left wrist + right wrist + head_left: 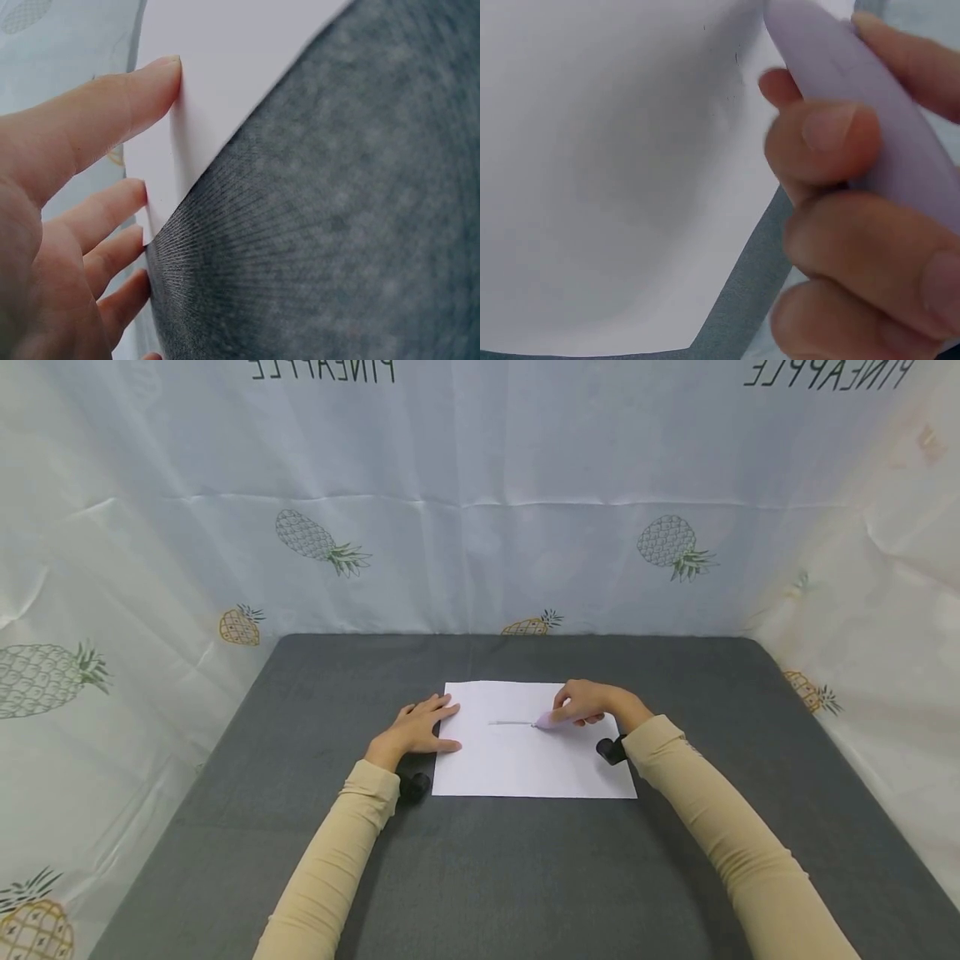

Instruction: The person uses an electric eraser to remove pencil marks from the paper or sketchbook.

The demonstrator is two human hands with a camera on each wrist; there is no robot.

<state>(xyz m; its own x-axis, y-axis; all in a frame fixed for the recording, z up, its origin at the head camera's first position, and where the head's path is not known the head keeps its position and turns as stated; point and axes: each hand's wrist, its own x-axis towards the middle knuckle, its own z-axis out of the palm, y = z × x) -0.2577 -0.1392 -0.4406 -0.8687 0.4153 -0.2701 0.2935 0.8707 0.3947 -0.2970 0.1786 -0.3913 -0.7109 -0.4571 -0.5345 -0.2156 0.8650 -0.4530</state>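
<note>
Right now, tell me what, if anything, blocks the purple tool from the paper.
Nothing visible: the right hand holds the purple tool with its tip at the right end of the line on the paper.

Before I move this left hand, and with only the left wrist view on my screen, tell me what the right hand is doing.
Observer: The right hand grips a lilac tool over the paper.
Operator: Report any mark there.
Observer: A thin line on the paper ends at the tool's tip.
Operator: Say whether it reaches the left hand.
Observer: It doesn't; bare paper lies between them.
</note>
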